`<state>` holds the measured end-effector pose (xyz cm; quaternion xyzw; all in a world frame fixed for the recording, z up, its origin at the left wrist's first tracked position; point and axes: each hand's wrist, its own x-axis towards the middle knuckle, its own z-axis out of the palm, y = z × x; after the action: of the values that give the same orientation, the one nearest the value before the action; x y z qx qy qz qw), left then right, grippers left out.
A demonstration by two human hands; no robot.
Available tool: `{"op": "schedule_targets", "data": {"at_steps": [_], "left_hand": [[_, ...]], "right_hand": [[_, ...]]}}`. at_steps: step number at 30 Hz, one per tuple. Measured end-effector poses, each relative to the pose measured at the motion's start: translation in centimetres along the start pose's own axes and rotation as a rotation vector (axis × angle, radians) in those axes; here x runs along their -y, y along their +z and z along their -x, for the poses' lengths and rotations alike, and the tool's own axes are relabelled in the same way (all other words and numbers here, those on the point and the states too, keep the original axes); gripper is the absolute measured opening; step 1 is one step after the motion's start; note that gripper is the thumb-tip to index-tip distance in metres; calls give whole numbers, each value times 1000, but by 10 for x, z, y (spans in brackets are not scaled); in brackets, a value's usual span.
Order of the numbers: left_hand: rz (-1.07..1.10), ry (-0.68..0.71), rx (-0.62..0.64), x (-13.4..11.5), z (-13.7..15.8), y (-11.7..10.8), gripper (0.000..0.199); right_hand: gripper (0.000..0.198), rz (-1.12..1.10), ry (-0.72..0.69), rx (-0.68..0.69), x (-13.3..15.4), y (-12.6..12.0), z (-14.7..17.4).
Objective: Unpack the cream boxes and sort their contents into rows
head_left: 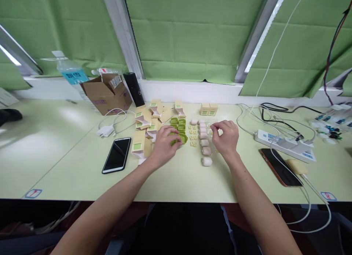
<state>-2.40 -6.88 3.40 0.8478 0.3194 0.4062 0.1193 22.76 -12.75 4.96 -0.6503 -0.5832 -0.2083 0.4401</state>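
My left hand (164, 142) rests on the pale green table (68, 163) with its fingers closed around a green plastic tray (181, 138) at the front of a row of green trays (178, 124). My right hand (225, 136) hovers just right of a column of small pink-white rolls (205, 143), thumb and fingers pinched on a tiny clear piece that is hard to make out. Between the hands lie several small yellow clips (193, 135). Left of my left hand is a heap of cream boxes with green labels (145, 128).
A black phone (117, 154) lies at the left, a charger (106, 130) and cardboard box (106, 93) behind it, with a water bottle (70, 72) and black flask (134, 88). At the right are a power strip (284, 145), cables, and a second phone (280, 166).
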Motion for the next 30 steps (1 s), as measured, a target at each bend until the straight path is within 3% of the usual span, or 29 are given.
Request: {"op": "schedule_targets", "data": {"at_steps": [8,15,19,30], "left_hand": [[-117,-73,137,7,4,12,10],[-144,-19,133,11,7,23,14],[-128,-10,125,12,8,25,14],[-130,-46,143,12,8,25,14]], "right_hand": [[17,53,7,130,2,6,3],[19,122,-91,567,24,3,7],[21,203,-158,716,37,9,12],[21,325,-237,755,44,20,18]]}}
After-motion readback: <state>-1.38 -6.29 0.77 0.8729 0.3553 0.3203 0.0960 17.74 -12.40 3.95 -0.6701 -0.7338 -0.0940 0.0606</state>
